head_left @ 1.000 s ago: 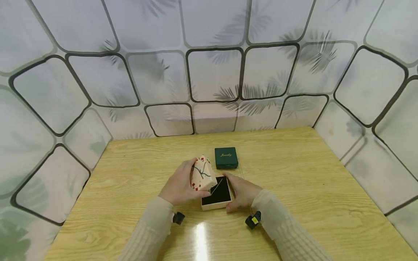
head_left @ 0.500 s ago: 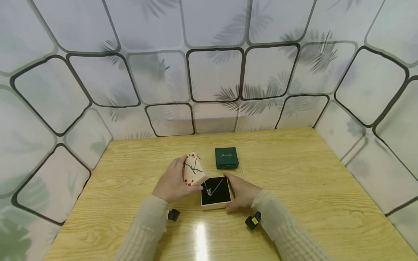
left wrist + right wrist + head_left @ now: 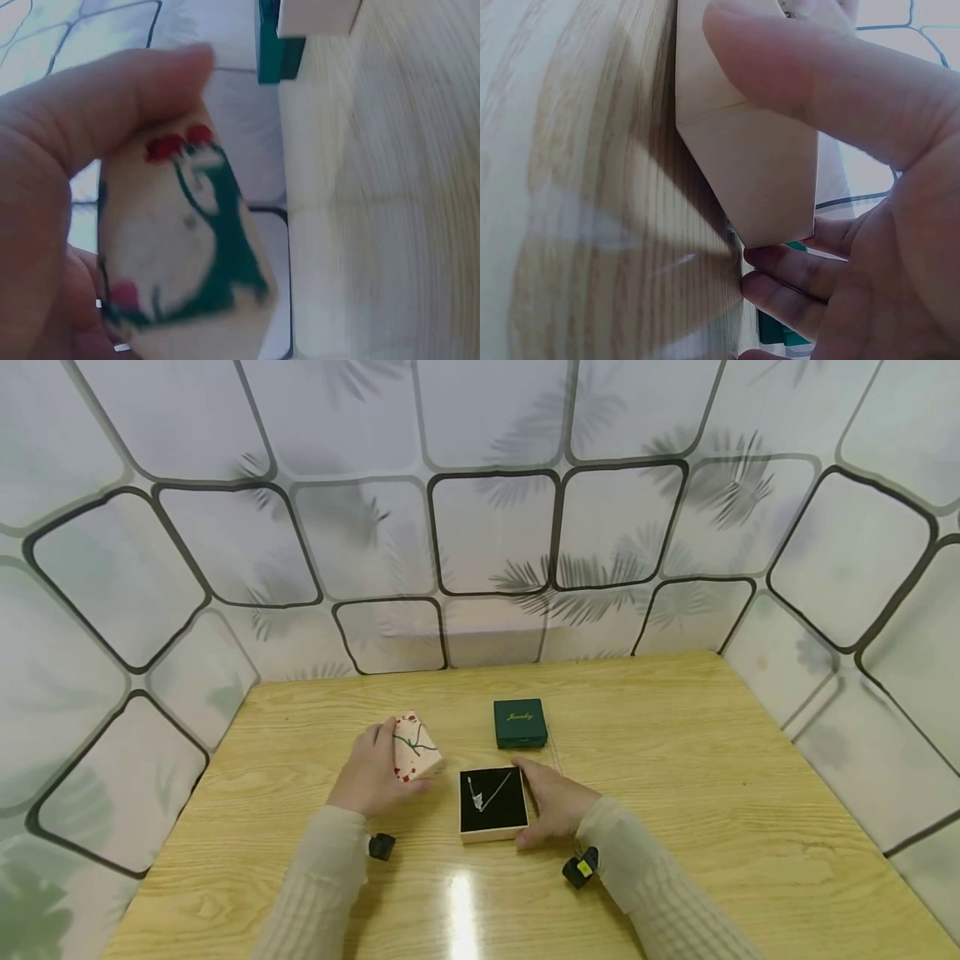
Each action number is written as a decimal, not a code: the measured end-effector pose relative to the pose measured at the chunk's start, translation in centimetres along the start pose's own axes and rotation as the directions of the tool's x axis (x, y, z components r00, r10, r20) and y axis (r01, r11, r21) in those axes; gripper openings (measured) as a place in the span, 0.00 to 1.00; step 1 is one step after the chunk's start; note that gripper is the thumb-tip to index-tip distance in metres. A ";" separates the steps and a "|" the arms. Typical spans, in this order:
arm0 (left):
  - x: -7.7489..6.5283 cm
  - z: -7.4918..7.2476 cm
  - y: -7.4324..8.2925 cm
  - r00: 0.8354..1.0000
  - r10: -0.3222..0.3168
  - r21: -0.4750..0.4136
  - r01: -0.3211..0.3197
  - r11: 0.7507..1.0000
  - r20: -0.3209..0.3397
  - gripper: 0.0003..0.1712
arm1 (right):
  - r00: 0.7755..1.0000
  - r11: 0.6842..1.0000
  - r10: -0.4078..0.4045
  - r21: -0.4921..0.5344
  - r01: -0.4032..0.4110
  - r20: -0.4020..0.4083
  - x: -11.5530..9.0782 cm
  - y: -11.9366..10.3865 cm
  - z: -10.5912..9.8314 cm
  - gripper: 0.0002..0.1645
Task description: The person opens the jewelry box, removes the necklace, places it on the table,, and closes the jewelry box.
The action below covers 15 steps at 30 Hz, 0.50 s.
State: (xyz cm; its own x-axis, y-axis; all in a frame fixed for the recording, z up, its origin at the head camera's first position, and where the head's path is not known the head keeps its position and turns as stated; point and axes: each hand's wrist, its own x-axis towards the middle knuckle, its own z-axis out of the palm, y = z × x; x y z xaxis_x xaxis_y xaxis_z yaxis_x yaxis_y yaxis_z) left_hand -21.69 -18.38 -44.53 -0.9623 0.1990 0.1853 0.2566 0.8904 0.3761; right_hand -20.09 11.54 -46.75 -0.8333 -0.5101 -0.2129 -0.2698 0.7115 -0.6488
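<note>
My left hand (image 3: 371,773) grips a cream box lid (image 3: 414,748) printed with red flowers and a green branch, tilted and held left of its base. In the left wrist view the lid (image 3: 184,232) fills the space between thumb and fingers. The cream box base (image 3: 493,835) sits on the table with its black insert showing. A silver necklace (image 3: 478,802) with a small pendant lies on that insert. My right hand (image 3: 557,802) holds the base at its right side, thumb at the near corner and fingers at the far one, as the right wrist view also shows.
Behind the base stands a closed green jewelry box (image 3: 521,723) with gold lettering. A thin chain (image 3: 554,748) lies on the wooden table (image 3: 660,727) beside it. Patterned fabric (image 3: 495,535) walls enclose the back and sides.
My left hand has carried the lid leftward, away from the base, uncovering the whole black insert and the necklace. My right hand has stayed at the base, which has barely shifted.
</note>
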 end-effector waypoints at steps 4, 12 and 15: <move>-0.1 -0.4 -1.1 0.999 -0.041 0.027 0.040 0.999 0.024 0.63 | 1.000 1.000 -0.010 -0.008 0.010 0.000 0.0 0.0 0.0 0.74; -0.2 -0.5 -3.6 0.985 -0.142 0.052 0.137 0.989 0.100 0.62 | 1.000 1.000 -0.014 -0.021 0.014 -0.004 0.1 0.1 0.0 0.74; -0.2 -0.4 -4.3 0.976 -0.178 0.054 0.173 0.983 0.126 0.64 | 1.000 1.000 -0.004 -0.022 0.004 -0.005 0.0 0.0 0.0 0.74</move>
State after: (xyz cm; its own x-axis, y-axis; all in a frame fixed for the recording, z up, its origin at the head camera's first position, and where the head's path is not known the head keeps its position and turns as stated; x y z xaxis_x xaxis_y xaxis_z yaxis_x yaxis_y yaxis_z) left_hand -22.52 -22.41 -45.81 -0.9962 0.0870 -0.0006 0.0812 0.9321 0.3530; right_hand -20.09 11.52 -46.76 -0.8346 -0.5107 -0.2066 -0.2836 0.7199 -0.6335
